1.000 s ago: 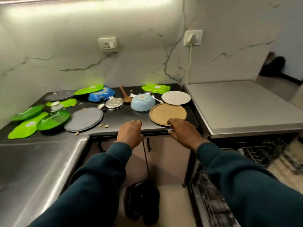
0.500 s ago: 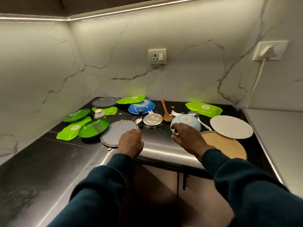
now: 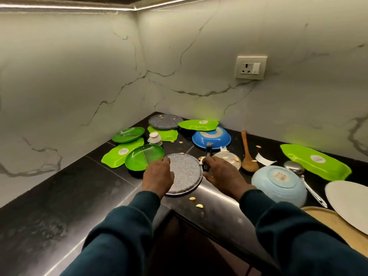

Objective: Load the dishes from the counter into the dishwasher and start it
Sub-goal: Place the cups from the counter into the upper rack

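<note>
On the black stone counter (image 3: 65,198), both hands have moved from the front edge to the round speckled grey plate (image 3: 186,174) near the corner. The left hand (image 3: 158,177) and right hand (image 3: 223,175) curl fingers at its opposite rims, apparently starting a lift; loading has barely begun.

The scene is lit from above by a light strip (image 3: 159,5) under the cabinets, and the marble wall (image 3: 199,56) is washed bright while the dark counter (image 3: 59,206) stays dim. A glare streak is seen along the counter's front edge. Green glow is cast on the wall. Straight lines are bent by wide-angle distortion.
</note>
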